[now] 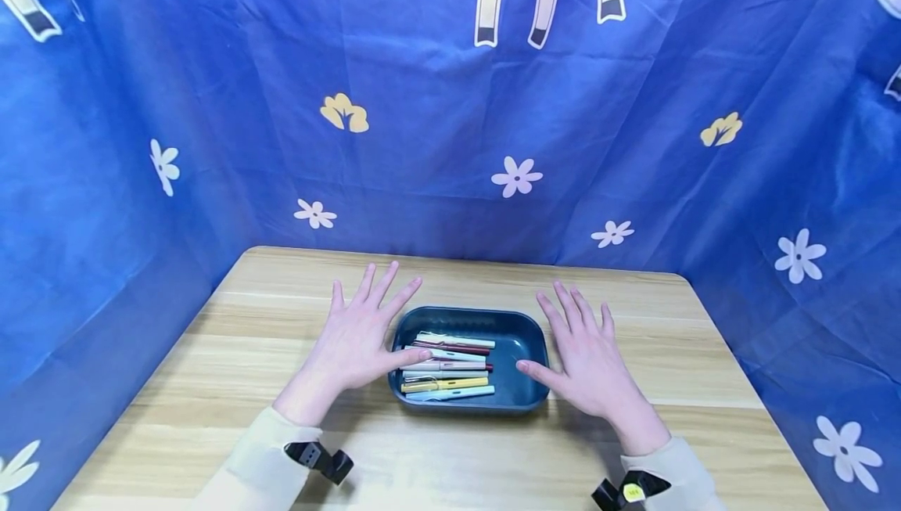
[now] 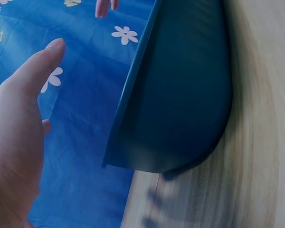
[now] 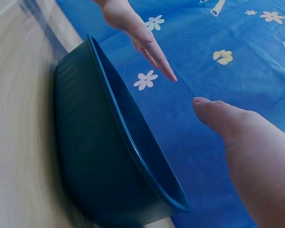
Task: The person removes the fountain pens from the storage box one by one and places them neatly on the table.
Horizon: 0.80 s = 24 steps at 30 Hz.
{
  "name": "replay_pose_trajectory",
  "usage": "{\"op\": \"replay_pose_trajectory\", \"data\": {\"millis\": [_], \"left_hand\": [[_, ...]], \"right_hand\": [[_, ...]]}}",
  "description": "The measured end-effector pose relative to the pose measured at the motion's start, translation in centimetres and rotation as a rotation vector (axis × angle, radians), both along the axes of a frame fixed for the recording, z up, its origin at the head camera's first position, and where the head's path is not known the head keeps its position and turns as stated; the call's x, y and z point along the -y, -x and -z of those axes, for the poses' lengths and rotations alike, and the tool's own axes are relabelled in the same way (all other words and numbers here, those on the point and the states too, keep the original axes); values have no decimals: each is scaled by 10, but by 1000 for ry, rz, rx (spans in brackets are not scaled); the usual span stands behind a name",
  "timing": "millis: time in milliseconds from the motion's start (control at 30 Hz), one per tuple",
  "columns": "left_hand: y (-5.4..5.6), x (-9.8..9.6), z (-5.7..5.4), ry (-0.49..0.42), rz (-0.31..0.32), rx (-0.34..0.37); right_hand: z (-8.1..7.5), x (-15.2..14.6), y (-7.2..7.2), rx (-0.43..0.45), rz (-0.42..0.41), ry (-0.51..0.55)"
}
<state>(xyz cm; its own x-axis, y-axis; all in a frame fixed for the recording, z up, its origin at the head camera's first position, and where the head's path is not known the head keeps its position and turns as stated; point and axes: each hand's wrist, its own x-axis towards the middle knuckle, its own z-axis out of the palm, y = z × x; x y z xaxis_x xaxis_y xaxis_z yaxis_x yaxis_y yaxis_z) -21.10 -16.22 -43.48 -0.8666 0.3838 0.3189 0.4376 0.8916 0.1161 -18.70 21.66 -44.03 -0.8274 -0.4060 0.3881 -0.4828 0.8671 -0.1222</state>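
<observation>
A dark teal rectangular bin (image 1: 517, 400) stands on the table, its outer wall also filling much of the left wrist view (image 2: 185, 95) and the right wrist view (image 3: 90, 137). Several pens lie side by side in its left half, among them a yellow pen (image 1: 450, 383), a dark red pen (image 1: 464, 349) and a pale blue pen (image 1: 457, 393). My left hand (image 1: 355, 339) hovers at the bin's left side, fingers spread, thumb over the pens. On the right side my right hand (image 1: 587, 358) is spread likewise, thumb over the rim. Neither hand holds anything.
The light wood-grain table (image 1: 281, 323) carries the bin near its middle. Behind it and along both sides hangs a blue curtain (image 1: 422, 182) with flowers and animal figures. Dark wrist cameras (image 1: 320, 460) are strapped over the pale sleeves (image 1: 263, 456).
</observation>
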Motion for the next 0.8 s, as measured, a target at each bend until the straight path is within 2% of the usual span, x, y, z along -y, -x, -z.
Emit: {"op": "replay_pose_trajectory", "data": {"millis": [167,500,800], "left_hand": [[1,-3,0,-4,7,5],[-4,-6,2,-64,38,10],[-9,-9,11,-113,-9,42]], "right_hand": [[1,-3,-1,15,-3,25],[-1,-1,-2,42,-69,135],[-3,7,-3,99,-105,206]]}}
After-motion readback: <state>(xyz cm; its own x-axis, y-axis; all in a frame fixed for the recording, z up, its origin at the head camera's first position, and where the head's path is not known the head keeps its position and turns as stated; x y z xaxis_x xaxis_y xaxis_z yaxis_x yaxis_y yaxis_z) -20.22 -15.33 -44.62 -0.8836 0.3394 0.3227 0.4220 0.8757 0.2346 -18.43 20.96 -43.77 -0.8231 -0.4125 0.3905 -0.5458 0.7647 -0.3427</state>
